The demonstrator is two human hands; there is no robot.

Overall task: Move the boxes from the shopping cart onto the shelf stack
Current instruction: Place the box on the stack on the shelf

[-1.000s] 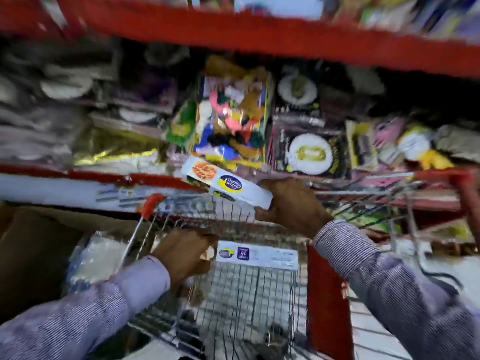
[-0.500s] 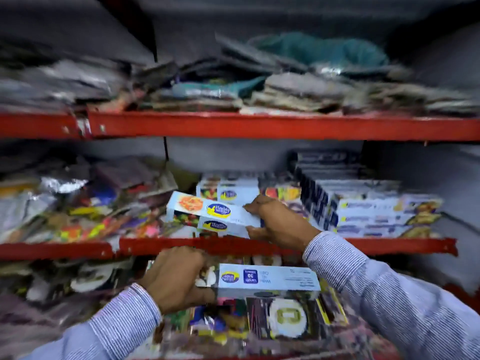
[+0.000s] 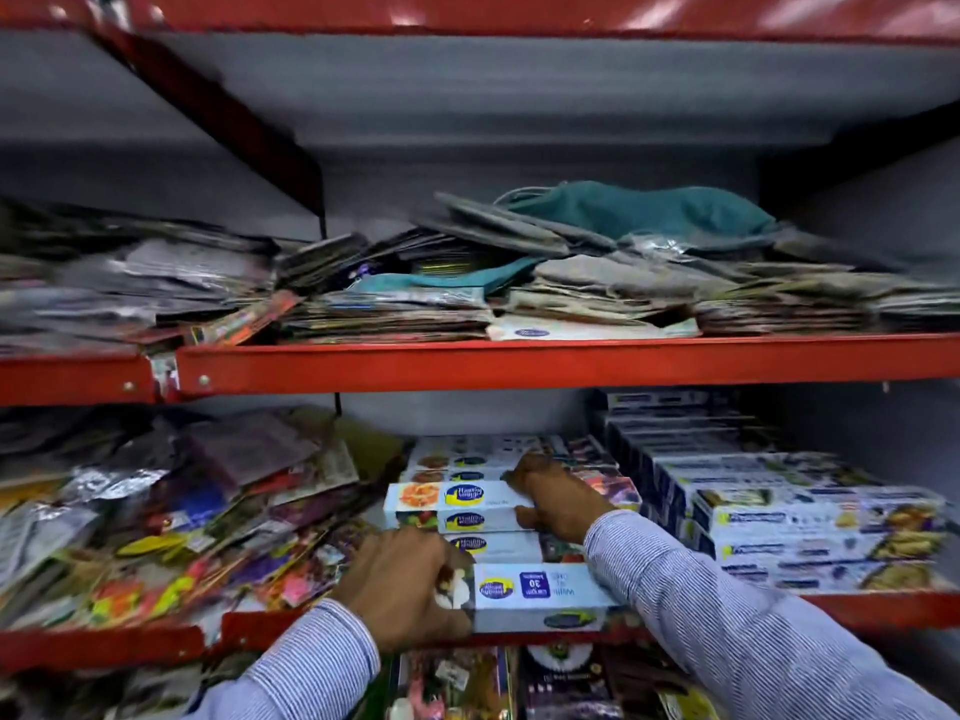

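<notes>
Two long white-and-blue boxes are in my hands at the middle shelf (image 3: 519, 363). My right hand (image 3: 558, 498) presses one box (image 3: 452, 496) down onto the top of a stack of like boxes (image 3: 493, 545) in the shelf's centre. My left hand (image 3: 405, 589) grips the left end of a second box (image 3: 540, 595), which lies level at the shelf's front lip, just below and in front of that stack. The shopping cart is out of view.
A taller stack of similar blue boxes (image 3: 779, 511) fills the right of the same shelf. Loose colourful packets (image 3: 182, 511) crowd its left side. Flat packets and a teal cloth (image 3: 639, 210) sit on the shelf above. More packets (image 3: 467, 678) lie on the shelf below.
The view has risen from the cart to the shelves. Both hands have carried their boxes up and forward; the right one now rests on the stack, the left one has reached the shelf lip.
</notes>
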